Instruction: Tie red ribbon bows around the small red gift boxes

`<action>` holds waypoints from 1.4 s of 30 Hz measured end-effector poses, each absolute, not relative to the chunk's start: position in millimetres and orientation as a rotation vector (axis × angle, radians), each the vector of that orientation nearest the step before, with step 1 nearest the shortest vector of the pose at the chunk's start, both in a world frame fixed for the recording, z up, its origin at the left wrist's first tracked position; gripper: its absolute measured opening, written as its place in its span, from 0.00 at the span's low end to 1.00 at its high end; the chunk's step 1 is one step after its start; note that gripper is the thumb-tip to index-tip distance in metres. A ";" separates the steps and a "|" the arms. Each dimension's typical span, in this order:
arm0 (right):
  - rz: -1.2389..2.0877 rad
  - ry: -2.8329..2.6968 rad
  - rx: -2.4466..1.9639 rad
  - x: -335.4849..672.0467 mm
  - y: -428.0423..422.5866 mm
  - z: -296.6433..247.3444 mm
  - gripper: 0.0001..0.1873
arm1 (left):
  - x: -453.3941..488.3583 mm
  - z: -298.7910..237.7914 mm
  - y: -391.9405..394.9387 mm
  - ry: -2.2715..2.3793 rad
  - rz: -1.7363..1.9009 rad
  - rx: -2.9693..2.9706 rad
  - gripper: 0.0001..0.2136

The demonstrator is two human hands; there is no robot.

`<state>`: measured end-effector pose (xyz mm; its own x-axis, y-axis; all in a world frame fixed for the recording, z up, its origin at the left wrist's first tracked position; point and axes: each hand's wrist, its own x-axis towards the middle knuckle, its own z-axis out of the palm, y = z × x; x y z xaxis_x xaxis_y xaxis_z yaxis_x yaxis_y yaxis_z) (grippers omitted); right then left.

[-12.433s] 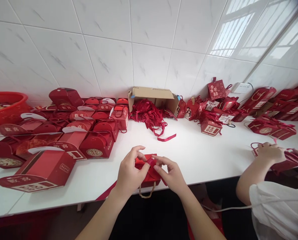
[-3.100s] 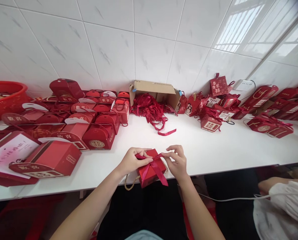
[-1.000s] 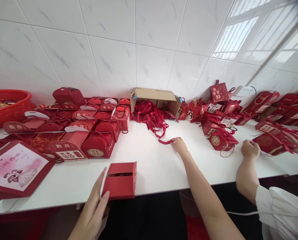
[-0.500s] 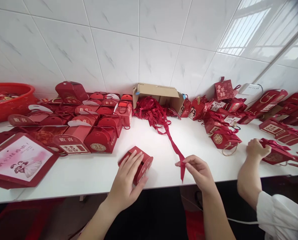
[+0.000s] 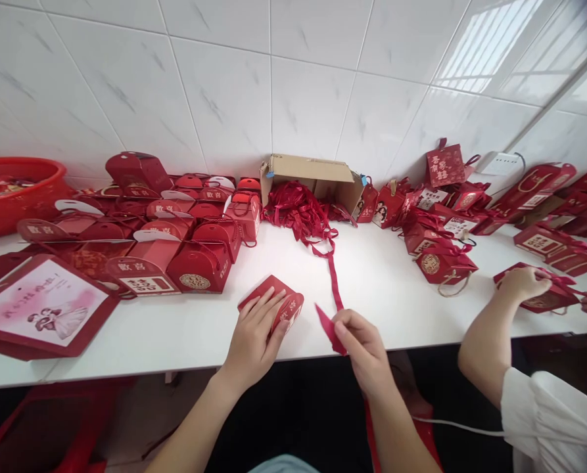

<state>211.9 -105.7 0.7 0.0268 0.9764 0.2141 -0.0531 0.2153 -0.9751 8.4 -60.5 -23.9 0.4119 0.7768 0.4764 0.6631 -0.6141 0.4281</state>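
Note:
My left hand lies over a small red gift box near the table's front edge, fingers across its top and thumb against its near end. Between the thumb and fingers of my right hand is the end of a red ribbon, its pointed tip sticking out to the left. From there the ribbon runs back across the table to a tangled heap of red ribbon spilling from a cardboard box by the wall.
Many red gift boxes crowd the left side, beside a red basin. More decorated boxes stand at the right, near a white power strip. A co-worker's hands handle a bow-topped box at far right.
My right hand has moved left, closer to the box, and the ribbon's tip now points up and left. My left hand stays on the box. The co-worker's far hand now pinches the bow's ribbon.

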 end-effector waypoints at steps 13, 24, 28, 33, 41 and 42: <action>1.376 -1.050 -1.005 179.6 -92.4 -8.9 0.16 | 7.8 -26.1 -62.1 1.277 1.003 2.476 0.18; 1.329 -1.104 -1.061 175.1 -87.7 -7.0 0.15 | 7.0 -29.2 -61.9 1.260 1.012 2.486 0.18; 1.296 -1.118 -1.082 172.4 -82.0 -6.8 0.15 | 5.9 -26.7 -63.6 1.263 1.043 2.382 0.18; 1.194 -1.178 -1.160 170.0 -74.9 -9.6 0.14 | 4.5 -21.0 -65.7 1.224 1.065 2.184 0.24; 0.986 -1.287 -1.286 172.8 -80.1 -7.1 0.13 | 2.6 -15.2 -64.3 1.142 1.019 2.146 0.20; 0.973 -1.291 -1.291 172.8 -81.1 -6.1 0.13 | 1.9 -14.0 -64.5 1.136 1.011 2.126 0.20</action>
<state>172.8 -81.1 -6.1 0.0975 0.9886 0.1146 0.1620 0.0978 -0.9819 1.9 -64.5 -14.0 0.3692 0.8537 0.3673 0.4645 -0.5118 0.7227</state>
